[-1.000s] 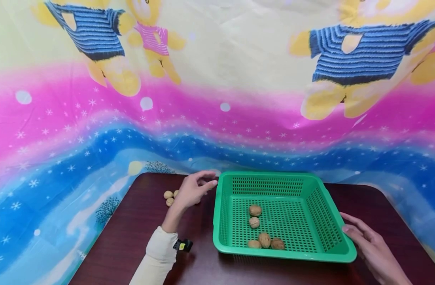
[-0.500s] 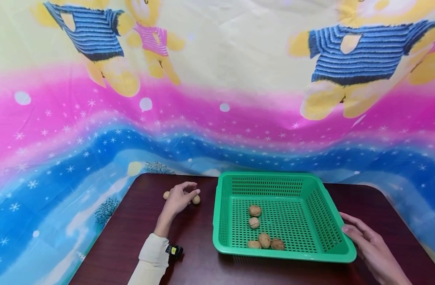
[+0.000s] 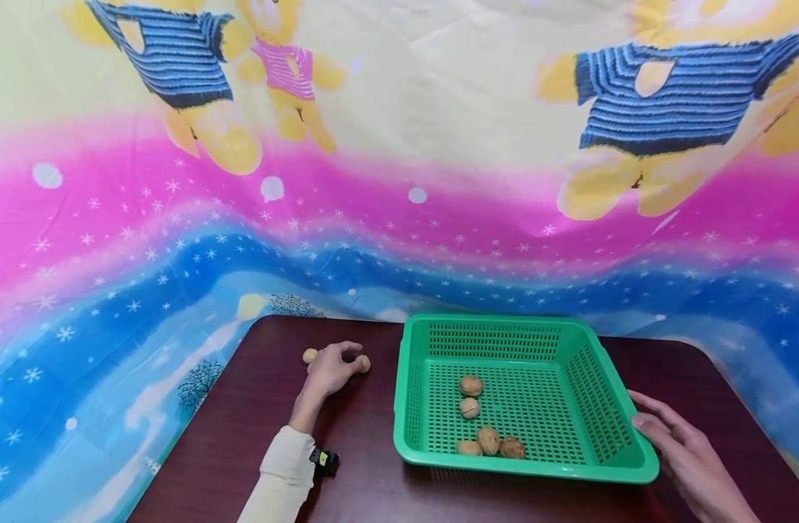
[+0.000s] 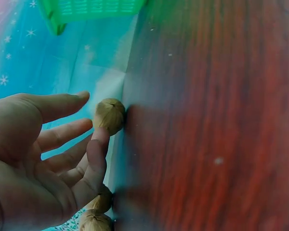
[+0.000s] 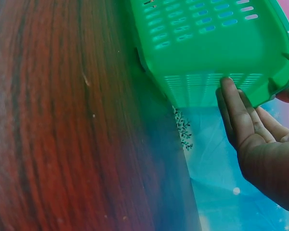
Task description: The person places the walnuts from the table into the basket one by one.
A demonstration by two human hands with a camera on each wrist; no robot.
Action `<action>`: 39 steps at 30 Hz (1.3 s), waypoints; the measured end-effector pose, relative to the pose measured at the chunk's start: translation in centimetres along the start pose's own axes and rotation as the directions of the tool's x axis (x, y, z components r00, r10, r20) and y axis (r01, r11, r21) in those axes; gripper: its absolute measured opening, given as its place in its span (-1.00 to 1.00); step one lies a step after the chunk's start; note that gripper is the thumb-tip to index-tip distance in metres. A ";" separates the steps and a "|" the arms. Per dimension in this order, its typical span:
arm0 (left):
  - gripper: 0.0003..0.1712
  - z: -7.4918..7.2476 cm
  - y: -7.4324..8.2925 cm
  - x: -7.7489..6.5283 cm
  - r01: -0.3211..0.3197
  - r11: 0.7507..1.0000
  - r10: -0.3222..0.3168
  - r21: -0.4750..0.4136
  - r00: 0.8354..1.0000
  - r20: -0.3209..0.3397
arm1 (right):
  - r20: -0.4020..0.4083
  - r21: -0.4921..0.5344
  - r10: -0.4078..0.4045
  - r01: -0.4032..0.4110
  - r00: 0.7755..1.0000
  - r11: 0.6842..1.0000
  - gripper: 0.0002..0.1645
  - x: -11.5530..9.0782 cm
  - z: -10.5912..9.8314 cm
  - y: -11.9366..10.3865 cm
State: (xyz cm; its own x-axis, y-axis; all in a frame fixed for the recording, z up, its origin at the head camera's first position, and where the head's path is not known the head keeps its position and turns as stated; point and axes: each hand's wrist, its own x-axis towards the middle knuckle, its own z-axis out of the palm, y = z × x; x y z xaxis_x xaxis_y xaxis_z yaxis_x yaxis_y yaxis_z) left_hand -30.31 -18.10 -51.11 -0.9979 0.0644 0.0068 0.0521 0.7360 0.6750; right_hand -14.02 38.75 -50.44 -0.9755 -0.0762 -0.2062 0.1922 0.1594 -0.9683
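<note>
My left hand (image 3: 330, 370) is low over the left part of the table, its thumb and fingers spread about a walnut (image 3: 363, 363). In the left wrist view the thumb stands apart from that walnut (image 4: 110, 116), and a fingertip is at its near side. More walnuts (image 4: 95, 221) lie below the hand; the head view shows one walnut (image 3: 310, 356) to its left. My right hand (image 3: 690, 457) holds the green plastic basket (image 3: 526, 471) at its right side, thumb at the rim. Its fingers (image 5: 238, 113) lie straight against the outer wall. Several walnuts (image 3: 488, 439) sit inside the basket.
The dark brown table (image 3: 367, 472) has a rounded back-left corner. Behind it hangs a printed cloth (image 3: 399, 240) with bears and snowflakes. A small black device (image 3: 324, 460) is at the left wrist, by the pale sleeve (image 3: 285, 465).
My left hand has moved left and down from beside the basket's rim to the walnuts on the table. My right hand stays at the basket; the head view has shifted slightly.
</note>
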 end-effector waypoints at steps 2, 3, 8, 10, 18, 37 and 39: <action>-0.60 0.2 0.0 0.0 -0.021 1.000 0.021 0.013 1.000 0.002 | 0.006 0.010 -0.005 0.005 1.000 1.000 -0.40 0.0 0.0 0.0; -0.60 0.2 0.0 0.1 -0.027 1.000 0.027 0.012 1.000 0.006 | 0.010 0.015 -0.006 0.006 1.000 1.000 -0.40 0.0 -0.1 0.0; -0.61 0.7 -0.2 0.0 -0.031 0.999 0.032 -0.004 0.999 0.041 | 0.015 0.011 0.003 -0.003 1.000 1.000 -0.38 0.0 -0.1 -0.1; -0.61 0.8 -0.2 0.0 -0.028 1.000 0.028 -0.008 0.998 0.051 | 0.012 0.003 0.012 -0.012 1.000 1.000 -0.35 0.0 -0.1 -0.1; -0.61 0.3 0.5 -0.1 -0.045 0.999 0.045 -0.018 0.999 0.022 | 0.006 0.010 0.013 -0.013 1.000 1.000 -0.29 -0.1 -0.1 0.0; -0.58 -1.1 11.3 -1.3 -0.301 0.926 0.313 -0.227 0.949 0.019 | -0.027 -0.067 0.069 -0.070 0.997 0.995 -0.16 -0.1 0.3 -0.6; -0.58 -0.7 12.3 -1.2 -0.328 0.916 0.348 -0.230 0.936 0.055 | -0.030 -0.074 0.066 -0.069 0.997 0.995 -0.17 -0.2 0.3 -0.5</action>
State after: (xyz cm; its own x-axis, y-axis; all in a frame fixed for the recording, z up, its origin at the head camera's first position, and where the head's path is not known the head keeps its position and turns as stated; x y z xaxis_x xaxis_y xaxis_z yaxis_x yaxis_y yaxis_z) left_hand -28.49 -9.60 -42.28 -0.9134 0.3541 0.2007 0.3659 0.4985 0.7859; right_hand -13.94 38.39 -49.93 -0.9634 -0.0358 -0.2658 0.2502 0.2370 -0.9387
